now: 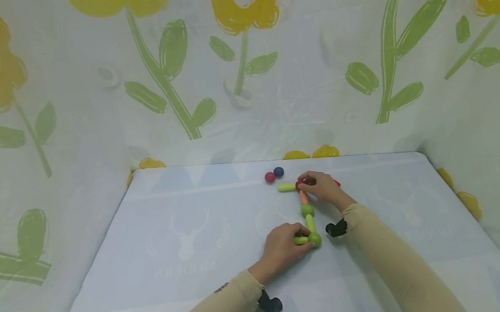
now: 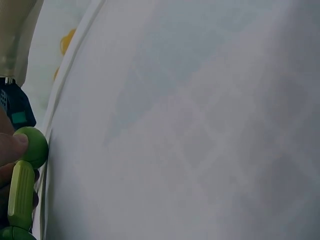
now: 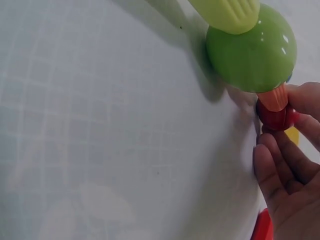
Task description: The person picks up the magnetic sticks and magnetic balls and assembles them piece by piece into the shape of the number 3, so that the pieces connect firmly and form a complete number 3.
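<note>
A chain of toy sticks and balls lies on the table, bending at its corners. My left hand [image 1: 284, 247] pinches the near green ball [image 1: 314, 239] at the lower corner, beside a short yellow-green stick [image 1: 301, 240]. In the left wrist view the thumb presses on that ball [image 2: 36, 148]. Another yellow-green stick [image 1: 310, 223] runs up to a second green ball [image 1: 307, 210], followed by an orange stick [image 3: 274, 99]. At the far end my right hand [image 1: 325, 188] pinches a dark red ball [image 3: 272, 118], partly covered by fingers. A yellow-green stick [image 1: 286, 187] points left from it.
A loose red ball [image 1: 270, 177] and a dark blue ball [image 1: 278, 171] touch each other near the table's back edge. A red piece [image 3: 263, 227] lies by the right hand, mostly hidden in the head view. Flowered curtains surround the white table [image 1: 118, 286].
</note>
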`<state>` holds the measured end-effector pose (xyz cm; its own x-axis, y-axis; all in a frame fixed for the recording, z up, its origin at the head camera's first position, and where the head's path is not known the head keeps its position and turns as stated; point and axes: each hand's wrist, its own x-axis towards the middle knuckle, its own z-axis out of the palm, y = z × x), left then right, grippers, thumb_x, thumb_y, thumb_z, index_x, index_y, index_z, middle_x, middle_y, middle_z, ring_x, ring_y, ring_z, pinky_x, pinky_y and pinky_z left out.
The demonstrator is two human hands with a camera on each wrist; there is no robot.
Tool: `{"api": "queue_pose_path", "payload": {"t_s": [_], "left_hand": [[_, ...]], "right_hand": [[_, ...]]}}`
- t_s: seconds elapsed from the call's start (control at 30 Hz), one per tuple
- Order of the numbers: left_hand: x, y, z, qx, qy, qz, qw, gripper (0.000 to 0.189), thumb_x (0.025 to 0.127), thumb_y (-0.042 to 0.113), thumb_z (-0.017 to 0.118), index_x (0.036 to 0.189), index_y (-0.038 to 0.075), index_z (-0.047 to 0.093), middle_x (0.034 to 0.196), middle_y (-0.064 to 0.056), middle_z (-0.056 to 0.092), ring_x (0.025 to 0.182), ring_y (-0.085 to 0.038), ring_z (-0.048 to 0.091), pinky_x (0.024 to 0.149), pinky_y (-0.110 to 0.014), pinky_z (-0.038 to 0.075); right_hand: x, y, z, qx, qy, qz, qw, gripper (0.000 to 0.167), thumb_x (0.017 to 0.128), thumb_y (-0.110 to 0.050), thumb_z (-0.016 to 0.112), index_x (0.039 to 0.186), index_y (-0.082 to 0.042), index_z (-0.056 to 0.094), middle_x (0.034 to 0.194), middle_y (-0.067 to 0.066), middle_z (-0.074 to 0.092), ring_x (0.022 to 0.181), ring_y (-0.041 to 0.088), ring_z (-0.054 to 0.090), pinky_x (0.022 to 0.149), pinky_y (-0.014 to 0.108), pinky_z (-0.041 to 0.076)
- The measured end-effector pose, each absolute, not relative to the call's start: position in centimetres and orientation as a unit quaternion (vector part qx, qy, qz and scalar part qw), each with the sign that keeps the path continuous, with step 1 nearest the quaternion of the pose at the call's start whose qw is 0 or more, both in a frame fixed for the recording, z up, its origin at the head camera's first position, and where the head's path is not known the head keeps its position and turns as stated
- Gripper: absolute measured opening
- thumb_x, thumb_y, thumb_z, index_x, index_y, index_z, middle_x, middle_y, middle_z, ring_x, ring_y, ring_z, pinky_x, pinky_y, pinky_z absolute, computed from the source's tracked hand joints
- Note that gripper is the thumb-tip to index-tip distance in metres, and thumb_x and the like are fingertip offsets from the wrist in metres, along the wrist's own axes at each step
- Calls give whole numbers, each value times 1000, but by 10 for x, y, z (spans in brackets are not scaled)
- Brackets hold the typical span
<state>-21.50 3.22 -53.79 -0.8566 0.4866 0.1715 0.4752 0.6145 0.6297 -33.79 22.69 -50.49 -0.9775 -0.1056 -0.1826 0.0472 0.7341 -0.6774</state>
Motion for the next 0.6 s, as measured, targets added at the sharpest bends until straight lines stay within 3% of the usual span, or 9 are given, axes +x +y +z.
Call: {"api": "queue_pose_path", "payload": {"t_s": [0.27, 0.6], "left_hand": [[-214, 38, -537, 268, 898, 349, 12, 24, 87, 35, 82, 106, 21, 77, 84, 16, 65, 73, 0, 49, 67, -18, 40], [-212, 44, -538, 277, 896, 347, 2, 24, 87, 36, 82, 105, 21, 77, 85, 17, 66, 72, 1, 49, 66, -17, 40]], "right_hand": [[-338, 235, -508, -36, 927, -362, 91, 38, 101, -33, 64, 132, -13, 64, 125, 12, 67, 117, 30, 59, 102, 50, 44], [-336, 243, -512, -34, 925, -369, 84, 38, 100, -31, 66, 132, -11, 64, 124, 12, 67, 117, 30, 58, 103, 47, 46]]}}
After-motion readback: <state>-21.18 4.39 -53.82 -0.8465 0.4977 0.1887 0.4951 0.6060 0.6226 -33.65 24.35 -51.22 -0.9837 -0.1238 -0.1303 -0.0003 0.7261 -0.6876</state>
